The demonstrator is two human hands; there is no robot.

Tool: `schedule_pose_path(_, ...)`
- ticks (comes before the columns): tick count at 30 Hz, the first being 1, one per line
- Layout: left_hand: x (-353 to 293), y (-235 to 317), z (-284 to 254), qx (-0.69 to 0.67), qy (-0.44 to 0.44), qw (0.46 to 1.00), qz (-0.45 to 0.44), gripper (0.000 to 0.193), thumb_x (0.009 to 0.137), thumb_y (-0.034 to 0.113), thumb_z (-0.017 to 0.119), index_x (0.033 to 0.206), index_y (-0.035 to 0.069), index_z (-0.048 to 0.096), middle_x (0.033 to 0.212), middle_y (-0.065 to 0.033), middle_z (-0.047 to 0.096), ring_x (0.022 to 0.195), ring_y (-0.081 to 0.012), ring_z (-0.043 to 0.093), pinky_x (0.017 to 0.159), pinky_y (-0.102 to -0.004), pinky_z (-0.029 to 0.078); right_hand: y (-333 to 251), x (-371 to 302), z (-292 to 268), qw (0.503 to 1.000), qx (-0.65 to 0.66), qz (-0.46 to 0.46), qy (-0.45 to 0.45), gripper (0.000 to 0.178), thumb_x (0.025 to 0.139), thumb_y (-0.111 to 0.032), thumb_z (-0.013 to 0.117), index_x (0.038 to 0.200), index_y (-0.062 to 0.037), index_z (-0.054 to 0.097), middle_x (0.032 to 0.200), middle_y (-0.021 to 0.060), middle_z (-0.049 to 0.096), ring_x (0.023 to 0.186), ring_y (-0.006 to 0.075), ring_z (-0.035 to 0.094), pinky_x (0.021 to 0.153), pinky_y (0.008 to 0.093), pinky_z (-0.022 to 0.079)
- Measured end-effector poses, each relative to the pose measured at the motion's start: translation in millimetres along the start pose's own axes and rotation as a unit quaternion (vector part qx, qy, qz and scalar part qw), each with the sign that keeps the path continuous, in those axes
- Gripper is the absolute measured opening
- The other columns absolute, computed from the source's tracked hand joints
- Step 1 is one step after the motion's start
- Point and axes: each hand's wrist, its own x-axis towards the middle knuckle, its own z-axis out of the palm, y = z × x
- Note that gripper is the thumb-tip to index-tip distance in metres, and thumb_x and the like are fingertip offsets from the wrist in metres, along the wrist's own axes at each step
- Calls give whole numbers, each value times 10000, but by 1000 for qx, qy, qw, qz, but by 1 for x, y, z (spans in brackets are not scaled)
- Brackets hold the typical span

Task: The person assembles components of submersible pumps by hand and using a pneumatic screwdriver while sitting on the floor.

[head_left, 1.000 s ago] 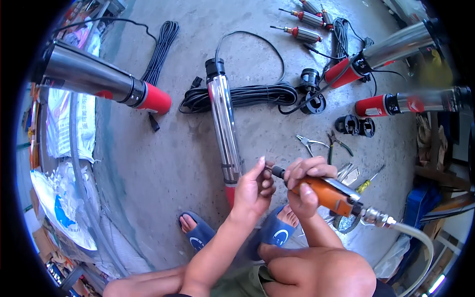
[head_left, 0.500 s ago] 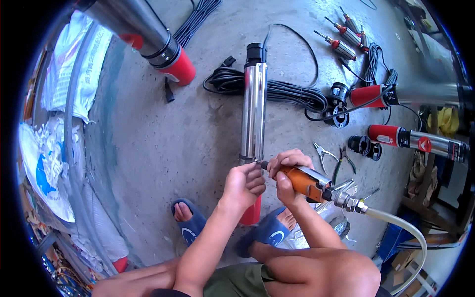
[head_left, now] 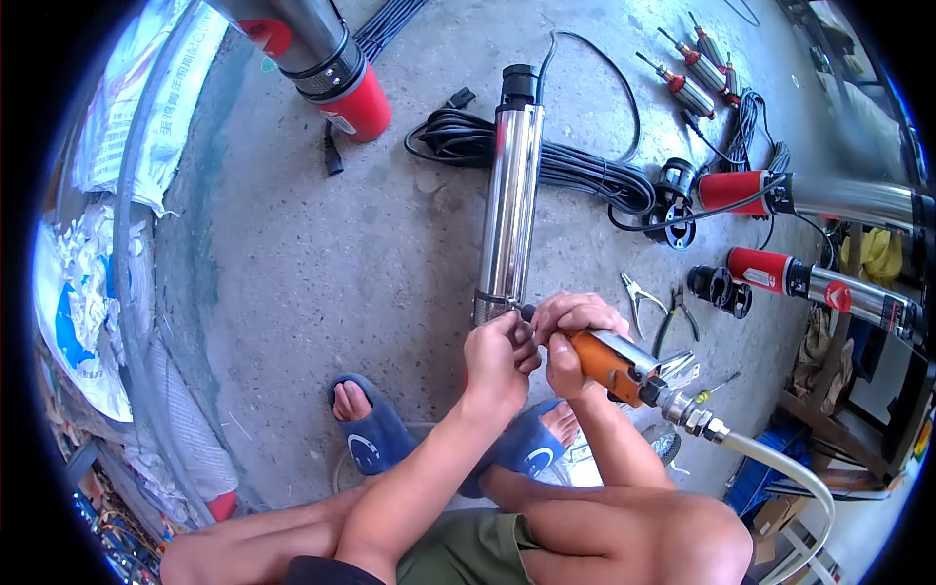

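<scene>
Fingertips [head_left: 519, 336] against steel pump [head_left: 510, 205] base

Single head view, wide fisheye, looking steeply down, close over concrete floor [head_left: 292, 292]

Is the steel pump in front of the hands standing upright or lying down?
Lying down: the steel pump rests lengthwise on the concrete floor.

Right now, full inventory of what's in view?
steel tube pump: 1, silver, centre floor, lower end at the hands
black cable coil: 1, behind the tube
red-capped steel cylinders: 3, top left and right side
small rotors: about 3, top right
pliers: 2 pairs, right of hands
air tool: 1, orange, with white hose
blue sandals: 2, on feet
left hand: at tube end
right hand: gripping air tool
</scene>
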Motion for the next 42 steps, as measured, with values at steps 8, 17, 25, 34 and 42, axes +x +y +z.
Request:
schedule_pose_path(8,-4,-6,6,42,6,997,58,260,989,123,433,737,99,495,677,5,454,536,-99,398,478,-267,294,1,2,-3,1000,-5,14,18,140,742,-76,633,848,-17,563,780,126,618,619,195,618,617,328,551)
schedule_pose_path(17,17,-43,-8,288,-87,875,378,235,1004,109,481,956,-29,666,937,-70,658,868,-153,652,785,-301,520,-3,13,-3,996,-12,-89,-25,130,671,-11,633,798,0,608,702,106,640,637,217,663,630,310,552)
schedule_pose_path(25,-1,-51,6,-7,-6,968,250,170,972,130,497,1007,8,610,963,-76,627,938,-185,617,842,-338,483,-7,16,4,999,-15,-17,-42,199,660,-109,630,824,4,626,762,106,652,681,217,641,680,298,542)
schedule_pose_path(34,17,25,-10,-69,95,908,401,160,994,80,396,938,38,540,731,-62,519,607,-180,501,551,-330,448,-7,19,5,994,-7,-84,-63,213,614,50,595,813,-15,640,731,110,662,641,229,679,624,317,569)
schedule_pose_path(42,26,75,12,22,16,903,428,196,1065,205,419,1047,21,484,871,-149,661,633,-190,615,516,-289,495,-19,14,10,999,4,33,-24,287,691,27,608,974,-7,640,837,90,671,728,165,674,707,284,561)
